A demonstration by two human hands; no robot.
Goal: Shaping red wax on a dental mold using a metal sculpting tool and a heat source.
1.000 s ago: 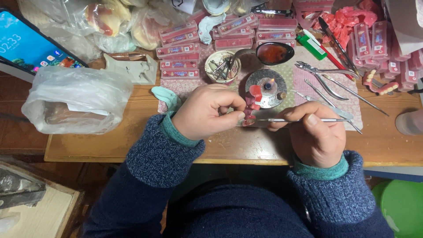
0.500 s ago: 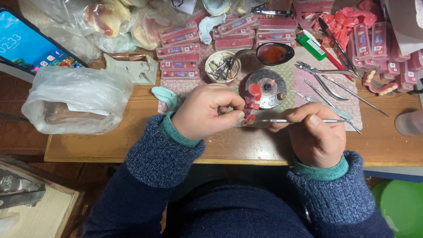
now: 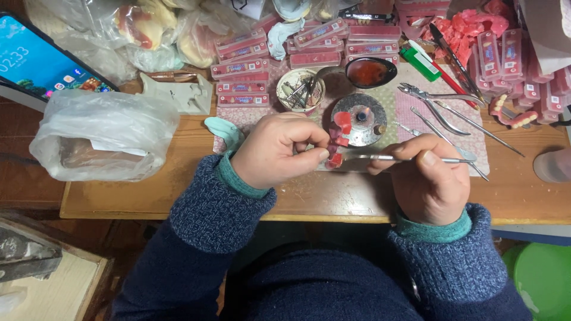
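My left hand [image 3: 276,148] pinches a small red wax piece [image 3: 335,159] between thumb and fingers, just in front of a round metal dish [image 3: 363,122]. More red wax bits [image 3: 342,122] lie on the left side of that dish. My right hand [image 3: 428,178] grips a thin metal tool [image 3: 386,157] held level, its tip touching the red piece. Both hands rest on a patterned cloth mat [image 3: 410,107] on the wooden table [image 3: 178,184].
A small bowl of metal bits [image 3: 300,89], a dark spoon-like dish [image 3: 369,71], pliers and long probes [image 3: 440,104] lie behind the hands. Rows of pink flat packs [image 3: 256,62] fill the back. A white plastic bag [image 3: 104,139] and a tablet [image 3: 41,62] sit left.
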